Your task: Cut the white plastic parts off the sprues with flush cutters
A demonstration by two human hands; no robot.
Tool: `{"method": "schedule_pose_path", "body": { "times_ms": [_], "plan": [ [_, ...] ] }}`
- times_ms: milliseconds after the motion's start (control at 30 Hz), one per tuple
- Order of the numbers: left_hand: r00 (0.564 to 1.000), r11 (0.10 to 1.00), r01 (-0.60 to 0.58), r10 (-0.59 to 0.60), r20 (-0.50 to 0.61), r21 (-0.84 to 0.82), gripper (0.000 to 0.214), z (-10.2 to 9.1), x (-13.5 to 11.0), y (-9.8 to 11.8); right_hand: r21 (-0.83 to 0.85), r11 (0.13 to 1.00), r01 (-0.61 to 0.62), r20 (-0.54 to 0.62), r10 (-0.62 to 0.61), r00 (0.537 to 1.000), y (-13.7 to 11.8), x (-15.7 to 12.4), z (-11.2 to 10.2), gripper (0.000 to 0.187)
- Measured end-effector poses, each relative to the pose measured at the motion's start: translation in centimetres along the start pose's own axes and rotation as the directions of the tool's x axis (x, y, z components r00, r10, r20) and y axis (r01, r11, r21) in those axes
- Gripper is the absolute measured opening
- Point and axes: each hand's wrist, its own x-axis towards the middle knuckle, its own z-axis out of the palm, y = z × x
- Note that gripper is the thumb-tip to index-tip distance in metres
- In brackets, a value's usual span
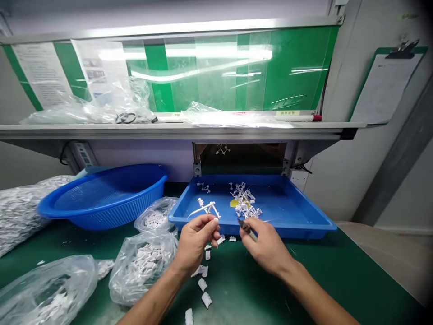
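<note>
My left hand [196,241] pinches a branching white plastic moulded runner [204,210] by its lower end, holding it up over the front rim of a shallow blue plastic tray [291,231]. My right hand [267,246] grips a small dark-tipped tool [246,229], possibly cutters, whose tip points toward the runner and stays apart from it. A heap of similar white runners [244,201] lies in the tray with a yellow scrap beneath it. Small white moulded pieces [203,284] lie scattered on the green bench mat [243,289] below my hands.
A blue perforated plastic basket [104,198] stands left of the tray. Clear plastic bags of white parts [142,266] lie on the mat at left. Above runs a white shelf [176,132] holding plastic bags and a marker, with a clipboard [385,88] on the right wall.
</note>
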Motion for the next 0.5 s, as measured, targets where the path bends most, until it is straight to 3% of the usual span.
{"method": "schedule_pose_path", "body": {
  "times_ms": [100,200,500],
  "plan": [
    [0.989,0.97,0.149,-0.146,0.033,-0.19,0.029,0.5,-0.1,0.0,-0.156,0.986,0.058,-0.015,-0.061,0.998,-0.3,-0.5,1.4,0.007],
    [0.967,0.944,0.252,-0.238,0.089,-0.212,0.028,0.9,-0.4,-0.1,-0.21,0.974,0.087,-0.016,-0.092,0.996,-0.1,-0.6,1.8,0.013],
    [0.949,0.961,0.269,-0.253,0.186,-0.067,0.026,0.8,-0.7,0.0,-0.228,0.962,0.152,0.034,-0.148,0.988,1.2,-0.3,1.3,0.017]
  ]
}}
